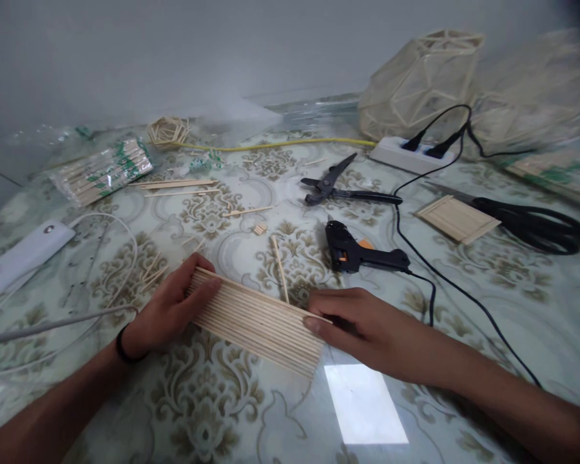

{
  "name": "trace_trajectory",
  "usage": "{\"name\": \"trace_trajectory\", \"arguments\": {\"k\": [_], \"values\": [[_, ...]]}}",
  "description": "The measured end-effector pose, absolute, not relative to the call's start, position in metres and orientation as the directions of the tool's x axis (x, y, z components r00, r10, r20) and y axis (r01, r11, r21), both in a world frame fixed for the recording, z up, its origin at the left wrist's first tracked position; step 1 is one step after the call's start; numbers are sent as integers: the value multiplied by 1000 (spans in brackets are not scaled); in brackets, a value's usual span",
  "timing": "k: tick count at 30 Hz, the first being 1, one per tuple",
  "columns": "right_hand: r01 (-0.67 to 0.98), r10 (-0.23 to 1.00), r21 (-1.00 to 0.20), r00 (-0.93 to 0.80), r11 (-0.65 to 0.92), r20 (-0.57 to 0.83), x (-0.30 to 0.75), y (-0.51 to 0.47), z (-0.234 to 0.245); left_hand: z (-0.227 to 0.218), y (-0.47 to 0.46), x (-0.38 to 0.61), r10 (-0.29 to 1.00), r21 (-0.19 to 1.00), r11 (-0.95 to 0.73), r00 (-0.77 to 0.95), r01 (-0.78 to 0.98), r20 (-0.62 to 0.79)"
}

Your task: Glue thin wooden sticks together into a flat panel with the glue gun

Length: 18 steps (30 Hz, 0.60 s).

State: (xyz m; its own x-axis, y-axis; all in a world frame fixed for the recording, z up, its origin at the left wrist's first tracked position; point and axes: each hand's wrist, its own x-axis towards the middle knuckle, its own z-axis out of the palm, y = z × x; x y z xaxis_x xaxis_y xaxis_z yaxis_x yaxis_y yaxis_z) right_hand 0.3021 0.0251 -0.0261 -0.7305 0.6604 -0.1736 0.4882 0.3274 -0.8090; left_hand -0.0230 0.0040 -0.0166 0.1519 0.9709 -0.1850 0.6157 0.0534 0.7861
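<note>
1. Head view: a flat raft of thin pale wooden sticks [258,320] is seen lying on the counter [512,309] near its front edge, the sticks laid side by side in one close row, slanting from upper left to lower right. The sticks are too many and too fine to be counted.
2. The left hand [167,309] is pressed against the raft's left end, its fingers [200,298] laid loosely curled over the stick ends; nothing is gripped. A dark band is worn at that wrist.
3. The right hand [362,325] is set flat at the raft's right end, its fingers [319,322] stretched out and touching the stick tips; nothing is enclosed.
4. One loose stick [280,267] is seen just behind the raft, its near end touching the raft's far edge.
5. One black glue gun [362,254] is laid behind the right hand, its cord run toward the right edge.
6. One pair of black pliers [343,187] is placed farther back, and one pair of large black scissors [526,219] near the right edge.
7. One small finished stick panel [457,218] is seen just left of the scissors.
8. One white power strip [403,154] with two plugs is set toward the back edge, before two stick-framed lamp shapes [420,84].
9. One packet of sticks [101,171] is found toward the back left corner, and one white device [26,254] by the left edge.
</note>
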Motion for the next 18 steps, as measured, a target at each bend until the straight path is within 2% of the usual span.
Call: {"name": "trace_trajectory", "arguments": {"k": [18], "values": [[496, 661, -808, -727, 320, -185, 301, 25, -25, -16, 3, -22, 975, 773, 53, 134, 632, -177]]}}
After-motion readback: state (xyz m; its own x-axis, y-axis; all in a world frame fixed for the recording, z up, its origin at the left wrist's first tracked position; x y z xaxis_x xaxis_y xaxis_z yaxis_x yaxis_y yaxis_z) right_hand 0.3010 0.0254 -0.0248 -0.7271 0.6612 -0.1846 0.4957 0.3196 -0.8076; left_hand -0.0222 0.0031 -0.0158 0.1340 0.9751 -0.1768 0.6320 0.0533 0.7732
